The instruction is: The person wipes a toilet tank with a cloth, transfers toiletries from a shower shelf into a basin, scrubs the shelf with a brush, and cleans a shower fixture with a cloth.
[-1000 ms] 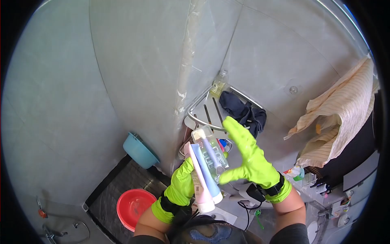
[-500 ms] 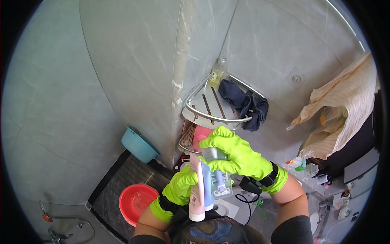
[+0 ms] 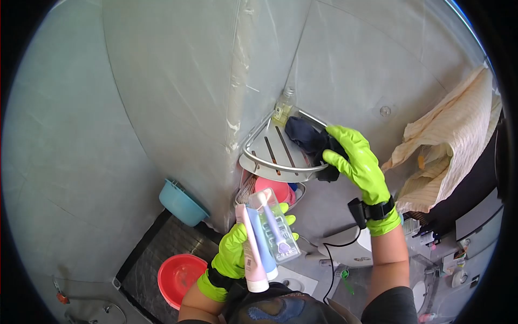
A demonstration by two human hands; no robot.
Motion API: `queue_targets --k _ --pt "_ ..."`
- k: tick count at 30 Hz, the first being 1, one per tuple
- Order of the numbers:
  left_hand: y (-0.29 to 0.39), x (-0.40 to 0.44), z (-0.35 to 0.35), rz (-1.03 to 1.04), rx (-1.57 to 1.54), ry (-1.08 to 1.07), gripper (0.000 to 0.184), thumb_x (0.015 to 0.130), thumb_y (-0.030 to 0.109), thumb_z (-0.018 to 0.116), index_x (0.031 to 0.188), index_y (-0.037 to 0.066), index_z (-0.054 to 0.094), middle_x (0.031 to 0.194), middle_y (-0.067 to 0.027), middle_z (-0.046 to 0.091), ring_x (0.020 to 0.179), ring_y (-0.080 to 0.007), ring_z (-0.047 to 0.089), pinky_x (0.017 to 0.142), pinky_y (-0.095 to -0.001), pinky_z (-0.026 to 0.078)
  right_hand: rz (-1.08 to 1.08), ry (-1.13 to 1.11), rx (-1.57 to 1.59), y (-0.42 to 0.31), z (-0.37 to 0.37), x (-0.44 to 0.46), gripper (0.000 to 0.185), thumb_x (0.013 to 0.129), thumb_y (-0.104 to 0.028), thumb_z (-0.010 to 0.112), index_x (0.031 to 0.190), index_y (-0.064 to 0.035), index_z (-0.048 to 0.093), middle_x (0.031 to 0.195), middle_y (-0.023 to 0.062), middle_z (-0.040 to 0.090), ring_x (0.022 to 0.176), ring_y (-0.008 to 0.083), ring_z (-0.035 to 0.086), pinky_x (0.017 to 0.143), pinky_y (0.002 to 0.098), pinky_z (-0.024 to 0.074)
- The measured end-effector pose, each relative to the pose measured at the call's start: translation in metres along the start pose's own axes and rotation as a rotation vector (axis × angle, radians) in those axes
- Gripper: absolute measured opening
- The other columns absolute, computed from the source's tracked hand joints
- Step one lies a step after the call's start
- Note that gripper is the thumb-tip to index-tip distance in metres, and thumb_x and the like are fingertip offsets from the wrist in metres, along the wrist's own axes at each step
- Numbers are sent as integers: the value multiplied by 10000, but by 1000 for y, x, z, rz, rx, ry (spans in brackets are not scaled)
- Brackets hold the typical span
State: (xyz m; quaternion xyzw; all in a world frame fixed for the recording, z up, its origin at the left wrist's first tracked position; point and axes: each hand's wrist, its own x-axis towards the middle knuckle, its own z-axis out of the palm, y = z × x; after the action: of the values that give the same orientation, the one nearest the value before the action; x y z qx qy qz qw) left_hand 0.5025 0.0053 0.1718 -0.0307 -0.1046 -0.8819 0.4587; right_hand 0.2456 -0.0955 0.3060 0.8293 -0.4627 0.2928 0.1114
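Observation:
My left hand (image 3: pixel 233 249), in a bright yellow-green rubber glove, is closed around a pink squeeze tube (image 3: pixel 252 256), a blue squeeze tube (image 3: pixel 263 243) and a clear plastic case (image 3: pixel 288 249). Inside the case lies a lilac razor (image 3: pixel 274 224). Gloved fingertips show along the case's far side. Up at the corner shelf, my right hand (image 3: pixel 360 162) wears the same kind of glove. Its thumb and fingers are spread over a dark navy cloth (image 3: pixel 305 135) that hangs across the shelf's rail. The hand hides part of the cloth; whether it touches cannot be seen.
The metal-railed corner shelf (image 3: pixel 264 156) also bears a clear bottle (image 3: pixel 283 105). A pink container (image 3: pixel 271 187) sits on the tier below. A blue basin (image 3: pixel 183 202) leans by the wall, and a red basin (image 3: pixel 181 278) is on the floor. A beige striped cloth (image 3: pixel 453 140) hangs right.
My right hand has left the clear case and moved up and right to the navy cloth. The case now rests in my left hand beside the tubes, tilted and fully visible.

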Motion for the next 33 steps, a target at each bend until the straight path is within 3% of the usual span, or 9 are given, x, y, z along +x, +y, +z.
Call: queue_targets --k 4,7,12,15,17,23,29,32,33 --pt "8 -2 -1 24 3 -20 818 940 446 602 1540 62 199 1510 -249 353 1324 -460 435 1116 -567 342 -142 -253 97 50 13 -3 320 857 -292 727 961 9 702 875 137 682 843 297 616 785 393 476" --pt "10 -11 -7 80 156 158 745 942 409 611 1507 57 277 1445 -224 444 1279 -391 499 1085 -514 400 372 -297 534 53 14 0 248 925 -236 675 938 11 691 798 82 664 814 205 611 766 335 476" --pt "14 -12 -36 137 89 133 640 929 380 636 1429 53 407 1310 -157 576 1158 -285 601 999 -433 493 394 168 1115 61 12 48 365 973 -234 642 1233 13 577 1078 33 634 965 124 584 879 265 473" --pt "16 -23 -36 159 95 160 653 922 384 648 1428 50 407 1310 -167 571 1162 -303 597 1001 -441 492 354 -359 742 32 -4 75 489 944 -251 678 1348 -15 535 1176 86 634 1052 166 590 944 307 468" --pt "20 -32 -25 164 91 135 671 908 388 666 1418 36 409 1293 -202 572 1169 -362 587 1009 -477 484 -210 -684 387 59 32 79 709 853 -314 762 1450 -84 456 1376 237 524 1275 326 512 1054 435 403" --pt "22 -59 -17 295 195 279 614 907 324 663 1384 23 421 1267 -234 572 1164 -417 584 1003 -555 477 -124 -840 -175 25 97 106 587 871 -359 685 1336 -36 528 1165 250 593 1076 421 587 905 461 485" --pt "19 -66 -29 267 186 290 519 907 280 664 1326 38 475 1146 -169 634 1042 -322 652 896 -458 550 -30 -1015 812 -24 104 109 400 873 -313 695 1087 24 662 940 188 700 882 340 683 771 385 533" --pt "13 -54 -57 258 278 384 402 904 289 675 1215 60 566 993 -77 678 856 -206 687 757 -341 581 324 -1136 1015 -36 91 99 337 856 -270 706 1067 -9 679 924 162 698 872 316 677 766 372 523" --pt "13 -52 -58 272 319 392 399 902 294 677 1205 56 571 984 -82 678 850 -213 688 756 -345 582 148 -1112 781 -31 90 99 316 842 -236 703 1065 -14 677 922 153 700 870 290 682 762 371 522"
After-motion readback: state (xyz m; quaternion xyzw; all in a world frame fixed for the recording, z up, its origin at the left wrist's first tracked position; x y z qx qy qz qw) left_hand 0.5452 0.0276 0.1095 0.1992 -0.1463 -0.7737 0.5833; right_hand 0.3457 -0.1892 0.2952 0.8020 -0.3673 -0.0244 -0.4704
